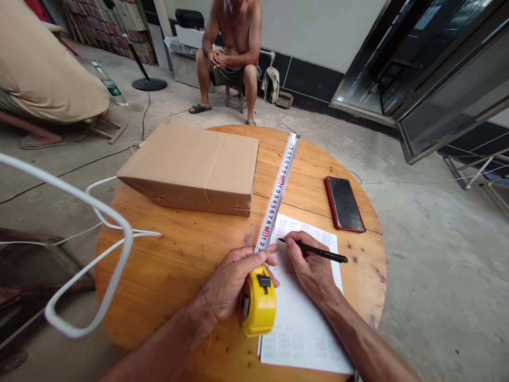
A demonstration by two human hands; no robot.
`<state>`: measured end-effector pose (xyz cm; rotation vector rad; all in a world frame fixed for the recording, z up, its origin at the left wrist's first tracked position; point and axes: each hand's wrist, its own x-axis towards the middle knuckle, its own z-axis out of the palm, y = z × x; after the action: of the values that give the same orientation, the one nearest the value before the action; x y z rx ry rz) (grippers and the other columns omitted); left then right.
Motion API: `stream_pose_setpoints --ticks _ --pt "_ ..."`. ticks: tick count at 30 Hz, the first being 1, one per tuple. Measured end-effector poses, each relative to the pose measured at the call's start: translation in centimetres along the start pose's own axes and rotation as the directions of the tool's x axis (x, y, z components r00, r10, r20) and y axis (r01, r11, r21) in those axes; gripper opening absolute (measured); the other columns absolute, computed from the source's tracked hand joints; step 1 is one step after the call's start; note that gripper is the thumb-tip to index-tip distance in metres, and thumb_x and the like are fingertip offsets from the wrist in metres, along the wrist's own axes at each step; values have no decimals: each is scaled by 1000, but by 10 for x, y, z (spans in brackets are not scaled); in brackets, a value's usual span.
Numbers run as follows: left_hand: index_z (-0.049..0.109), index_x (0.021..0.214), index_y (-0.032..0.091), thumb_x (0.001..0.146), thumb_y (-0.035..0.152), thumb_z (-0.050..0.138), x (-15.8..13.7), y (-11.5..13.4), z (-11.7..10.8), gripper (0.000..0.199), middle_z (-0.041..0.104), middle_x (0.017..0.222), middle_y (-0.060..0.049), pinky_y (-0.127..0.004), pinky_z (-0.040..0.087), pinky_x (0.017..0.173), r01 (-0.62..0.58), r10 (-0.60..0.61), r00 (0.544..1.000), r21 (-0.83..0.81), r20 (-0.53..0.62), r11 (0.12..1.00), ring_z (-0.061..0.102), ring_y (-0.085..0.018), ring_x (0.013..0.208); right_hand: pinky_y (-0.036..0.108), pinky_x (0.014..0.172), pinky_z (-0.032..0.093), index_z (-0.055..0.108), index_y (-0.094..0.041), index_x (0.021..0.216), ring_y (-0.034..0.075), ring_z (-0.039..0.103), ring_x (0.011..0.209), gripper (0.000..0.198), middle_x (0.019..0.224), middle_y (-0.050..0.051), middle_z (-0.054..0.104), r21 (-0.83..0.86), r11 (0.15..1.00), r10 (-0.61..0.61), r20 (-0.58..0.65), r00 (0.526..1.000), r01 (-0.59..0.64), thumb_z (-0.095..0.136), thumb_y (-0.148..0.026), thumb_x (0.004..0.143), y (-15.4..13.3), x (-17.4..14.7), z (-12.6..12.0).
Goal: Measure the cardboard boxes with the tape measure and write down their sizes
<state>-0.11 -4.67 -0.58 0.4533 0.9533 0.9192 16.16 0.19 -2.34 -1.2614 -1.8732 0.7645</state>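
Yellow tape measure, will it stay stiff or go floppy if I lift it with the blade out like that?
The long, thin blade may wobble or sag toward its far end. The yellow case looks like molded plastic, so it should stay rigid; its bulk suggests most weight sits there.

This appears to be a home: a round varnished wooden table point(170, 265) stands near on a bare grey concrete floor point(429, 254), a bare-chested person point(240, 37) in black slippers point(200, 108) sits far, before a pale plain wall point(310, 32), and a dark-framed glass door point(366, 79) is far right.
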Motion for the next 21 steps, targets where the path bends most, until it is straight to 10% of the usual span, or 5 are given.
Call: stream_pose_setpoints --ticks 21 --pt "63 77 14 83 35 56 -3 -1 -1 23 70 65 -8 -24 40 61 -21 21 1000 -4 11 1000 58 -13 55 23 45 34 59 -18 78 10 42 47 15 58 -3 52 111 984 149 -57 987 -142 51 -28 86 1 -2 -2"
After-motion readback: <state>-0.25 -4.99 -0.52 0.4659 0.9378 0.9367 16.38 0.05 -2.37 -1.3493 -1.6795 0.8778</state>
